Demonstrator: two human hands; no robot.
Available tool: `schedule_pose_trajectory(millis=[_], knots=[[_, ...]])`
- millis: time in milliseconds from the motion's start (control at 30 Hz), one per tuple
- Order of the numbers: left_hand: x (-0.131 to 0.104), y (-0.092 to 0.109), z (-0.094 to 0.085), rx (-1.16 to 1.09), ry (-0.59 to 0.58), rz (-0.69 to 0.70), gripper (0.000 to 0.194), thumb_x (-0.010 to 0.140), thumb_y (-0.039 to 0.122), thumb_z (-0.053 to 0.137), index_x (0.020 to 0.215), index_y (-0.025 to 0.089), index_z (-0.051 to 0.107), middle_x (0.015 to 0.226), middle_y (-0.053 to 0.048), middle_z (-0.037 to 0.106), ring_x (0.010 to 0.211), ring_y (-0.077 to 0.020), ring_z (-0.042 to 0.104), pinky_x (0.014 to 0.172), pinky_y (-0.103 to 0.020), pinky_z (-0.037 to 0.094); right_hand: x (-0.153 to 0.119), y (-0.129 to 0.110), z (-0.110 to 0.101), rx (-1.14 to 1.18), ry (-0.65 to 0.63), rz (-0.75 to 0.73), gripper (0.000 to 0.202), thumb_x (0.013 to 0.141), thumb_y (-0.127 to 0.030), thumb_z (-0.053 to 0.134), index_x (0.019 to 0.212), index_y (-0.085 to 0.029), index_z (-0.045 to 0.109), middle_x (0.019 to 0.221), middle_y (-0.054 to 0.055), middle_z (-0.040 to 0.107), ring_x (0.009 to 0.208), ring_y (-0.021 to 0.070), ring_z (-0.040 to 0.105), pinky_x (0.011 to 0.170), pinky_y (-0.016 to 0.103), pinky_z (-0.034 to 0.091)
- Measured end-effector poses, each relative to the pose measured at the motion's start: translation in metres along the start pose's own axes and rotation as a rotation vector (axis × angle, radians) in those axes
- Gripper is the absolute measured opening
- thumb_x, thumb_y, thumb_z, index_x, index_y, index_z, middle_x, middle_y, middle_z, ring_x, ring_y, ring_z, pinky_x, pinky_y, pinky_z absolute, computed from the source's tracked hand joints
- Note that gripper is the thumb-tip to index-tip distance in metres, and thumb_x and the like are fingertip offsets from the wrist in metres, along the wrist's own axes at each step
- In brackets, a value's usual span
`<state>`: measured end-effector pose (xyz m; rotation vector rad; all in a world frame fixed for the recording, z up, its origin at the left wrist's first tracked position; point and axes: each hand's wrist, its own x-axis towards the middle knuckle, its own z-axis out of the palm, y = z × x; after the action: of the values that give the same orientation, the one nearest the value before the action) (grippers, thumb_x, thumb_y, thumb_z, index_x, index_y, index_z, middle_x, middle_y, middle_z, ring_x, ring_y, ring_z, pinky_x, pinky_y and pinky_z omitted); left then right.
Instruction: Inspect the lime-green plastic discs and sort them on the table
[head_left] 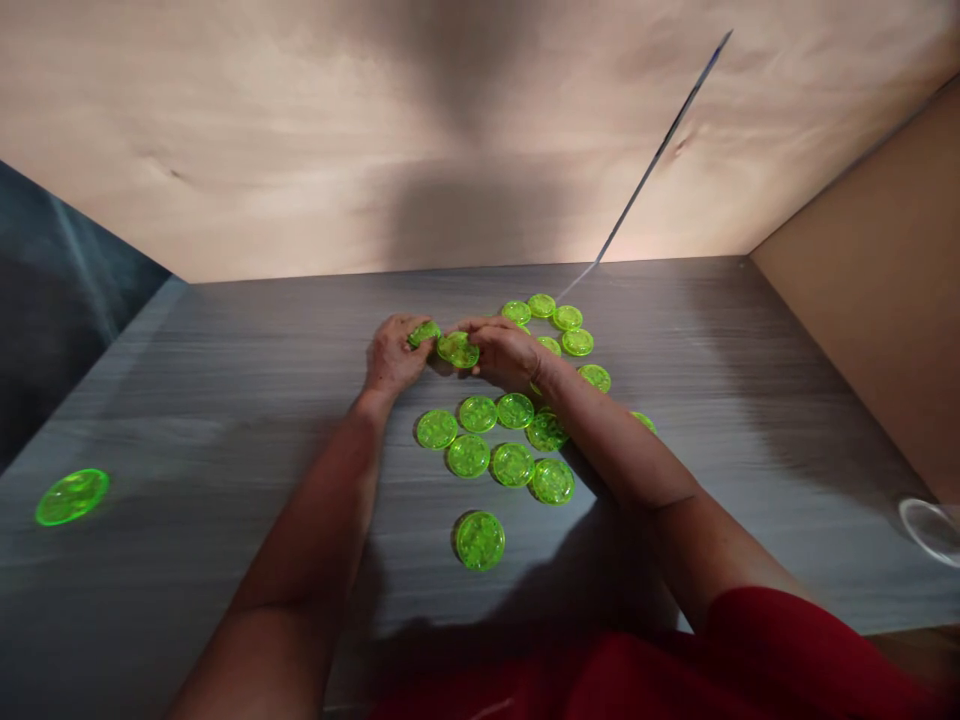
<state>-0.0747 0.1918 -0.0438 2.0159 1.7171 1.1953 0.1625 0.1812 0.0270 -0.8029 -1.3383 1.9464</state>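
My left hand (pixel 394 352) is closed on a bright green see-through disc (pixel 425 334), pinched between thumb and fingers. Close to its right, my right hand (pixel 506 352) grips another green disc (pixel 458 350) by its right edge. The two held discs are almost side by side above the grey table. Below my hands, several similar discs (pixel 469 456) lie in two rough rows. More discs (pixel 541 306) form a curve beyond my right hand, some of them partly hidden by my right hand and forearm. A single disc (pixel 480 541) rests nearer to me.
Far to the left lies a lone green disc (pixel 73 497) on the grey wood-grain table (pixel 247 400). A pale wooden panel (pixel 300 150) rises behind, with a side panel (pixel 877 260) at right. A clear round rim (pixel 930 532) shows at the right edge.
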Motion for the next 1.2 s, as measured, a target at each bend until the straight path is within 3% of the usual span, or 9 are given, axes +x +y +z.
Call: schedule_pose_trajectory(millis=[100,233,400,633,800,900,1000,1100,1200], knots=[[0.000,0.000,-0.001,-0.001,0.001,-0.003,0.036,0.088,0.023,0.075,0.122,0.024,0.086,0.129,-0.013,0.084,0.126,-0.0327,0.079,0.116,-0.048,0.064,0.002,0.002,0.003,0.164,-0.060,0.048,0.026,0.080,-0.023,0.065,0.105,-0.018,0.071,0.096,0.008,0.082,0.078,0.0189,0.068,0.058,0.025,0.052],[0.000,-0.001,-0.001,-0.013,0.006,0.002,0.036,0.086,0.021,0.075,0.121,0.025,0.087,0.129,-0.012,0.085,0.127,-0.0322,0.079,0.116,-0.048,0.064,-0.001,0.002,0.005,0.182,-0.091,0.034,0.036,0.079,-0.022,0.068,0.114,-0.017,0.076,0.109,0.010,0.085,0.086,0.0195,0.071,0.060,0.024,0.054],[0.000,-0.001,0.000,-0.008,0.002,0.005,0.033,0.088,0.020,0.078,0.120,0.024,0.087,0.129,-0.015,0.085,0.126,-0.0339,0.080,0.118,-0.051,0.063,-0.007,0.003,0.002,0.146,-0.159,-0.045,0.048,0.073,-0.021,0.079,0.121,-0.021,0.079,0.124,0.010,0.086,0.100,0.0214,0.076,0.080,0.030,0.064],[0.001,-0.002,0.001,-0.018,0.011,-0.001,0.033,0.088,0.023,0.079,0.120,0.026,0.086,0.127,-0.013,0.085,0.124,-0.0333,0.080,0.116,-0.051,0.064,-0.009,0.001,-0.002,0.041,-0.193,-0.129,0.052,0.076,-0.033,0.098,0.123,-0.022,0.078,0.123,0.008,0.086,0.119,0.0229,0.080,0.107,0.036,0.065],[-0.001,-0.001,0.001,-0.027,0.005,-0.010,0.034,0.090,0.023,0.077,0.123,0.024,0.086,0.130,-0.014,0.084,0.128,-0.0329,0.079,0.117,-0.049,0.064,-0.007,0.005,-0.009,0.023,-0.166,-0.141,0.053,0.074,-0.032,0.097,0.124,-0.023,0.081,0.130,0.009,0.087,0.114,0.0220,0.080,0.100,0.033,0.066],[-0.002,-0.001,0.002,-0.016,0.011,-0.023,0.034,0.092,0.025,0.077,0.124,0.024,0.086,0.131,-0.013,0.084,0.125,-0.0316,0.080,0.112,-0.046,0.066,-0.002,0.006,-0.018,-0.169,-0.162,-0.174,0.049,0.077,-0.033,0.094,0.123,-0.021,0.082,0.123,0.007,0.087,0.108,0.0216,0.078,0.095,0.032,0.064],[-0.002,-0.001,0.004,-0.014,0.025,-0.027,0.034,0.091,0.025,0.079,0.124,0.025,0.086,0.130,-0.012,0.084,0.123,-0.0303,0.079,0.109,-0.044,0.066,0.003,0.008,-0.023,-0.530,-0.153,-0.246,0.040,0.082,-0.026,0.088,0.122,-0.020,0.083,0.123,0.006,0.085,0.110,0.0235,0.077,0.102,0.038,0.062],[-0.002,-0.002,0.005,-0.017,0.034,-0.023,0.034,0.091,0.024,0.081,0.125,0.025,0.086,0.130,-0.012,0.084,0.125,-0.0304,0.079,0.113,-0.044,0.065,0.008,0.014,-0.023,-0.932,-0.074,-0.373,0.045,0.085,-0.012,0.078,0.129,-0.020,0.082,0.140,0.011,0.081,0.130,0.0289,0.072,0.120,0.048,0.055],[-0.001,-0.002,0.004,-0.005,0.033,-0.025,0.033,0.093,0.026,0.081,0.127,0.025,0.086,0.131,-0.012,0.084,0.126,-0.0311,0.078,0.115,-0.046,0.063,0.011,0.018,-0.021,-1.246,0.060,-0.395,0.052,0.090,-0.005,0.070,0.141,-0.016,0.077,0.157,0.019,0.073,0.145,0.0337,0.064,0.130,0.055,0.045]])
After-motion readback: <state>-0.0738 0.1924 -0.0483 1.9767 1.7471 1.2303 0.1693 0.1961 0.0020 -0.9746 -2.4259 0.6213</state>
